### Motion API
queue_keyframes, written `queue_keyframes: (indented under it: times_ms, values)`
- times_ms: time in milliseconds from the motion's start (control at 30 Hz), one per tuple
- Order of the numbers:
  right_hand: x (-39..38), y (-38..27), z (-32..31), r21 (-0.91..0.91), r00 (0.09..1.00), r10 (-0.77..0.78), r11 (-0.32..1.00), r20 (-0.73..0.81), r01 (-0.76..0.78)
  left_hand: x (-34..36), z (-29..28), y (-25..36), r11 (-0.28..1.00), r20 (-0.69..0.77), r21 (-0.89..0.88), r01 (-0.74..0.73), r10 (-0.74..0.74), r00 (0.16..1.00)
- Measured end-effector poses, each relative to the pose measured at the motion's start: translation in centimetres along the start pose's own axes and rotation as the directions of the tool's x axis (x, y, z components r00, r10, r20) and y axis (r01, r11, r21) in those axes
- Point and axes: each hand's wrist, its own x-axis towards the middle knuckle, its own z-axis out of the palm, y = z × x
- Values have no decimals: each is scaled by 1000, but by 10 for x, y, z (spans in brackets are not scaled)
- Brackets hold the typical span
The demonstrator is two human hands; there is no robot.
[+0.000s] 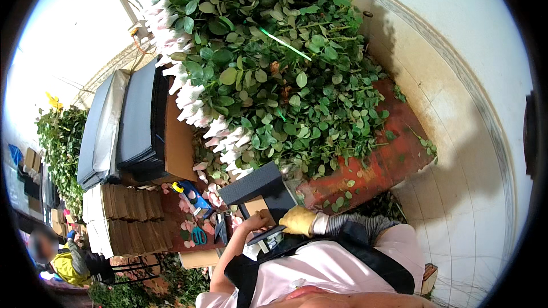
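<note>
My bare left hand [257, 221] is closed at the near edge of a piece of brown cardboard [255, 205]; what its fingers grip is hidden. In a yellow work glove, my right hand [296, 221] is closed on the end of a dark flat strip [266, 235], close to my body. Just beyond both hands lies a black sheet [279, 194] with a dark grey raised panel [249, 183] along its far side. The large pile of leafy rose stems [297, 74] rises behind, its flower heads in white mesh sleeves [191, 100].
A red table [365, 162] carries the stems and scattered petals. Left are stacks of dark sheets [140, 120] and folded brown cardboard [128, 225]. Teal-handled scissors [198, 235] and a blue box [194, 199] lie nearby. Another person [71, 262] is at the far left.
</note>
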Motion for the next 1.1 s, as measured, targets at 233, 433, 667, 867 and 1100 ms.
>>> queue_keyframes:
  times_ms: [233, 433, 667, 867, 1100]
  values:
    - [-42, 10, -147, 572, 823, -475, 597, -313, 562, 46, 45, -78, 989, -145, -78, -128, 116, 983]
    - [-34, -4, -414, -188, 0, -215, 859, -977, 477, 35, 54, -81, 991, -269, -103, -88, 57, 961]
    - [42, 90, -638, -111, 260, 33, 847, -965, -519, 39, 51, -60, 977, -263, -114, -180, 145, 954]
    - [58, 73, -536, -319, 163, -284, 681, -945, -659, 16, 55, -47, 989, -298, -123, -81, 41, 954]
    - [28, 67, -549, -396, 0, -515, 660, -857, -638, 48, 55, -64, 985, -339, -49, -168, 141, 930]
